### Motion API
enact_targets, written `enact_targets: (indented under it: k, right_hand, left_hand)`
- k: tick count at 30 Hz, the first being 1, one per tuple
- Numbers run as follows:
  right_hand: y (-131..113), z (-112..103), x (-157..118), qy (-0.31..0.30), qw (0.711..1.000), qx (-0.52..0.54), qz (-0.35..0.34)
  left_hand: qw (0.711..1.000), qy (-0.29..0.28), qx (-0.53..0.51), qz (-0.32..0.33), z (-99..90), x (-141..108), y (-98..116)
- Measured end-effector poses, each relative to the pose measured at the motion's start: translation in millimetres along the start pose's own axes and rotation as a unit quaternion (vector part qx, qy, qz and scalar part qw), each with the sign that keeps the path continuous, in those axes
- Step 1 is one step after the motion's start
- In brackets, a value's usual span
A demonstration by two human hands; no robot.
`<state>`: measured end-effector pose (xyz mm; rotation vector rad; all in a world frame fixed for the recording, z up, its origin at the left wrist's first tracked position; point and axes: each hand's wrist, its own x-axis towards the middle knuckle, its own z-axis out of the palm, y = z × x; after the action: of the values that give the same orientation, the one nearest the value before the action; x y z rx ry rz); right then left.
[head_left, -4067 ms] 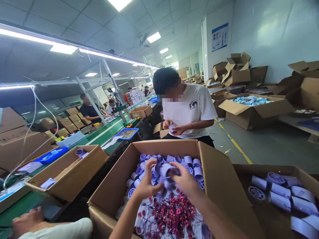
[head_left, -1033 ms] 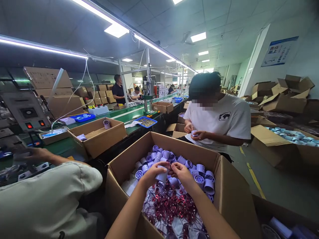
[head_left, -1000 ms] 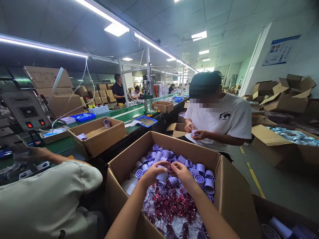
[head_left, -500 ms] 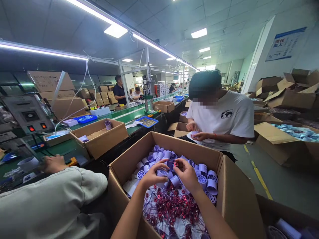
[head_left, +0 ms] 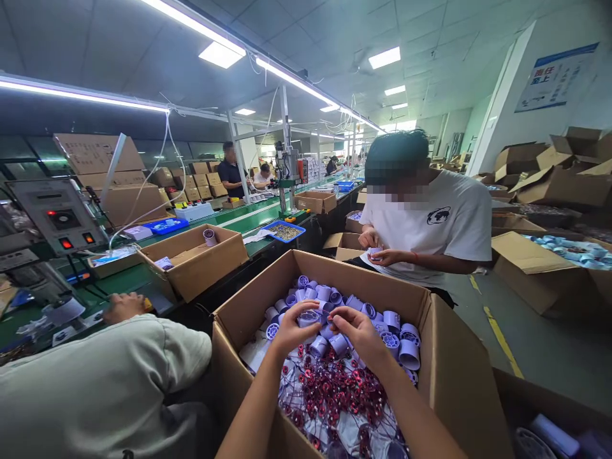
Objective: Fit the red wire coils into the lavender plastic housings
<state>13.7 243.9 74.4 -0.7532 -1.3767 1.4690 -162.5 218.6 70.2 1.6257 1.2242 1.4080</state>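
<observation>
My left hand (head_left: 297, 330) is curled round a purple cylindrical part (head_left: 308, 319) above the open cardboard box (head_left: 454, 357). Just to its right, my right hand (head_left: 356, 328) pinches a small red piece (head_left: 333, 313) between thumb and fingers, most of it hidden. Beneath and behind both hands lie several purple cylinders (head_left: 391, 320), some with spoked ends. Nearer to me in the box, a heap of small red parts with thin dark wires (head_left: 339, 389) rests on white wrapping.
A person in a white shirt (head_left: 459, 210) handles a purple part across the box. At left, a grey sleeve (head_left: 105, 382) reaches toward a bench machine (head_left: 57, 217). Another carton (head_left: 205, 268) and a blue tray (head_left: 285, 232) stand on the green line.
My right fingers have closed further over the red piece, which shows less. The neighbour's hand at left has moved to the right, away from the machine. The view has shifted slightly.
</observation>
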Motion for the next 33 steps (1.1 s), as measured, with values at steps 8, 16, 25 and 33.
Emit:
enact_targets:
  k: [8,16,25,33]
  right_hand:
    - [-10.8,-31.1,-35.0,0.141,0.989,0.047,-0.019]
    - [-22.1,-19.4,-81.9,0.09,0.974,-0.185,-0.098]
    - [-14.1,15.4,-70.0,0.01,0.904,-0.354,-0.241]
    - [-1.7,13.7,-61.3,-0.017,0.885,-0.393,-0.25]
  left_hand:
    - [0.995,0.025,0.077,0.063,16.5,-9.0,-6.2]
    - [0.891,0.106,-0.372,-0.239,16.4,6.4,7.5]
    - [0.821,0.091,-0.428,-0.368,10.1,5.6,10.6]
    - [0.866,0.036,-0.338,-0.365,14.4,0.8,3.7]
